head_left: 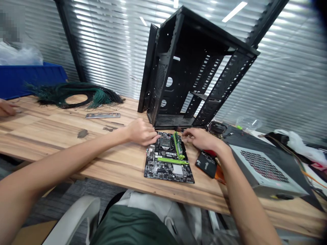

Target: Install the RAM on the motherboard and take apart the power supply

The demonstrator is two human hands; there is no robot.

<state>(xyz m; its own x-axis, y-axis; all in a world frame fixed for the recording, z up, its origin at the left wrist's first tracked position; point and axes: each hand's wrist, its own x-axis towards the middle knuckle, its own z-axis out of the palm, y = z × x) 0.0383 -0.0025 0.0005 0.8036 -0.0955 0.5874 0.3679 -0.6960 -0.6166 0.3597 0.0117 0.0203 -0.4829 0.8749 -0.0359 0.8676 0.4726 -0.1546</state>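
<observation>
A black motherboard with green slots lies flat on the wooden table in front of me. My left hand rests at its upper left corner, fingers curled and pressed to the board's edge near the CPU socket. My right hand sits at the upper right corner, fingers bent down beside the green memory slots. What the fingertips of either hand pinch is hidden. Just behind the board stands an empty black computer case, tilted with its open side toward me.
A grey power supply lies to the right, with a small black drive beside the board. A coil of dark green cables, a metal I/O plate and a blue bin sit at left. Another person's hand shows at far left.
</observation>
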